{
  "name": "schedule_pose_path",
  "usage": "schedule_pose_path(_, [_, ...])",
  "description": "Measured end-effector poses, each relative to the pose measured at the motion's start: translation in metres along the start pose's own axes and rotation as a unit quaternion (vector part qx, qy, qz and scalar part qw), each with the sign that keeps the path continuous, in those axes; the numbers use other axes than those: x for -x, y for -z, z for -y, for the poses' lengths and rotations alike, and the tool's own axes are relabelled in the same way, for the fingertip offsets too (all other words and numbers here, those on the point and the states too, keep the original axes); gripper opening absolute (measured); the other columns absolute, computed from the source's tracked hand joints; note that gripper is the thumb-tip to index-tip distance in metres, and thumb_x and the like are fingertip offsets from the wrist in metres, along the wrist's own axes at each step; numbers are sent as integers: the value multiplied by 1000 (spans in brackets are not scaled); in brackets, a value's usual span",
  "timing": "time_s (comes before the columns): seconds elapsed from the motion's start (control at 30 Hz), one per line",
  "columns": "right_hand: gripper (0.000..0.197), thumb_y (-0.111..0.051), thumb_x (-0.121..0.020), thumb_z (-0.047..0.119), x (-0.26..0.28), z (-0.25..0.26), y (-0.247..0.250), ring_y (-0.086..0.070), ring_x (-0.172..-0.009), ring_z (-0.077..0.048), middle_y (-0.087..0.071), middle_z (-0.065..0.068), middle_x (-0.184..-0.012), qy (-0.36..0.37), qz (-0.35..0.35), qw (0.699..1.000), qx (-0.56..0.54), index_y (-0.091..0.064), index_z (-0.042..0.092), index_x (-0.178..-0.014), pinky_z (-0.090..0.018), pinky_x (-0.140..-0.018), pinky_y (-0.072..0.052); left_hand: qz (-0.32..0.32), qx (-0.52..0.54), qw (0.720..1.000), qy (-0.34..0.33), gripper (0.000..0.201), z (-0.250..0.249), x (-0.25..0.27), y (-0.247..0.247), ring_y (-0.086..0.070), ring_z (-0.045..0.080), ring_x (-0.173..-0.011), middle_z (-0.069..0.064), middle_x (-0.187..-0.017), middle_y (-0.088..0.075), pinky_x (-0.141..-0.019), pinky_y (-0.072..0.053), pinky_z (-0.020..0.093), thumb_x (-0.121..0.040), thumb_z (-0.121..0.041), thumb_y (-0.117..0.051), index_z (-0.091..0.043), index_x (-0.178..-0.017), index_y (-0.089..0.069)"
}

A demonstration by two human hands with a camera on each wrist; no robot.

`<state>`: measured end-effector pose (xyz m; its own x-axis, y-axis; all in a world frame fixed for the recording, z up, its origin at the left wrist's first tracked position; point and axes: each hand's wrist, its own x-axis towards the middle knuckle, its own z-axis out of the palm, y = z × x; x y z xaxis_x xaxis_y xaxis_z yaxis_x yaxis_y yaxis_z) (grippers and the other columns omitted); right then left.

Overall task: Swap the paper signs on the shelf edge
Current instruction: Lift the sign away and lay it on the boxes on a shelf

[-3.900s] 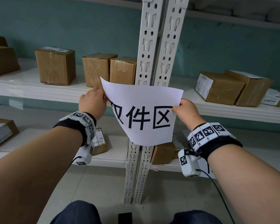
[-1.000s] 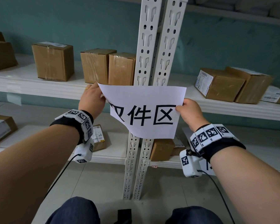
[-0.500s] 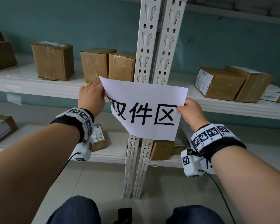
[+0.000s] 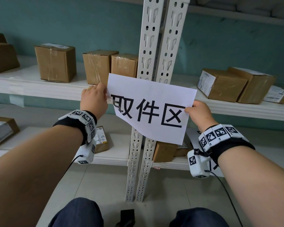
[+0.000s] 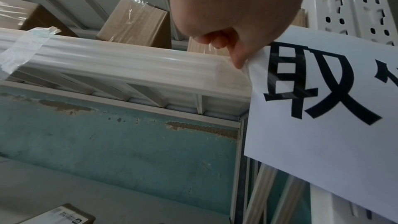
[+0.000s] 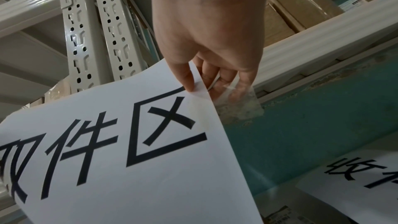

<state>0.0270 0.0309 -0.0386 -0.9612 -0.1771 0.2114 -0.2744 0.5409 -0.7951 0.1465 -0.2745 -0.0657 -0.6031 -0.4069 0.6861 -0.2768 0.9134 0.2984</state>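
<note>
A white paper sign (image 4: 152, 108) with three large black characters hangs in front of the white shelf uprights (image 4: 156, 51), level with the middle shelf edge (image 4: 39, 89). My left hand (image 4: 93, 99) pinches its upper left edge, thumb (image 5: 239, 57) on the paper (image 5: 323, 108) beside the shelf edge (image 5: 129, 67). My right hand (image 4: 197, 112) pinches the right edge, thumb (image 6: 185, 77) in front and fingers behind the sheet (image 6: 129, 151). A clear tape strip (image 6: 239, 101) sticks out past that edge. A second paper sign (image 6: 353, 181) lies on the lower shelf at the right.
Brown cardboard boxes (image 4: 56, 63) stand along the middle shelf on both sides of the uprights, and more boxes (image 4: 0, 131) sit on the lower shelf. A loose tape piece (image 5: 23, 47) clings to the shelf edge at the left. Grey floor tiles (image 4: 97, 182) lie below.
The sign has shifted right and a little down, and its left part has flattened so the first character shows in full. Both hands keep their pinch on its edges.
</note>
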Motion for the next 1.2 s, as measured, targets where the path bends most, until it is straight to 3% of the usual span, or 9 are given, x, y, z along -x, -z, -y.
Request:
schedule_pose_path(0.17, [25, -46, -84, 2, 1, 1, 1, -62, -101, -37, -68, -20, -107, -2, -5, 1000, 0, -64, -6, -101, -46, -89, -51, 10, 2, 1000, 4, 13, 1, 4, 1, -53, 32, -86, 10, -84, -62, -76, -31, 38, -83, 2, -48, -10, -88, -52])
schedule_pose_path(0.3, [24, -46, -84, 2, 2, 1, 0, -62, -98, -37, -69, -19, -102, -1, 0, 1000, -1, -64, -6, -97, -31, -72, -46, 11, -5, 1000, 3, 13, 1, 8, 3, -52, 34, -84, 12, -83, -61, -75, -30, 38, -83, 2, -47, -10, -88, -52])
schedule_pose_path(0.43, [24, -46, -86, 2, 2, 2, 2, -62, -97, -36, -68, -18, -102, -1, -4, 1000, 2, -65, -5, -98, -37, -77, -51, 17, -23, 999, -24, 25, -1, 9, 8, -52, 34, -82, 14, -82, -62, -71, -25, 35, -80, 5, -48, -19, -81, -41])
schedule_pose_path(0.5, [23, -46, -86, 3, 4, 2, 3, -62, -96, -34, -68, -13, -97, 0, -3, 1000, 1, -66, -3, -98, -32, -72, -47, 21, -35, 999, -31, 27, -2, 9, 11, -51, 32, -79, 13, -81, -63, -70, -24, 34, -79, 5, -49, -20, -80, -40])
schedule_pose_path(0.63, [23, -46, -86, 3, 6, 2, 5, -62, -97, -36, -68, -19, -101, 5, -7, 1000, 5, -65, -6, -97, -35, -76, -49, 32, -63, 997, -30, 18, -4, 9, 14, -52, 33, -81, 14, -82, -63, -72, -30, 37, -79, 4, -48, -13, -84, -47])
schedule_pose_path(0.87, [24, -47, -85, 5, 8, 6, 7, -59, -101, -42, -65, -24, -107, 11, -15, 1000, 21, -62, -8, -100, -49, -87, -51, 38, -89, 995, -35, 12, -1, 10, 17, -53, 35, -83, 16, -85, -64, -75, -33, 40, -81, 2, -47, -7, -88, -51])
schedule_pose_path(1.03, [25, -48, -87, 5, 11, 5, 8, -60, -102, -40, -66, -22, -108, 9, -14, 1000, 15, -63, -7, -102, -48, -89, -51, 45, -96, 994, -35, 11, -1, 15, 18, -54, 35, -86, 16, -89, -64, -77, -35, 40, -82, 0, -48, -6, -90, -52])
schedule_pose_path(1.13, [23, -48, -86, 5, 12, 5, 7, -62, -99, -39, -67, -21, -105, 14, -10, 1000, 13, -64, -6, -100, -38, -77, -52, 48, -104, 993, -35, 12, 0, 18, 20, -54, 34, -86, 15, -90, -64, -79, -35, 40, -82, 0, -48, -7, -91, -52])
schedule_pose_path(1.2, [23, -49, -86, 5, 13, 5, 6, -62, -98, -38, -67, -21, -104, 16, -8, 1000, 12, -64, -7, -99, -40, -78, -53, 48, -110, 992, -32, 13, 2, 19, 22, -55, 34, -87, 14, -90, -64, -80, -35, 41, -82, 0, -48, -7, -92, -52])
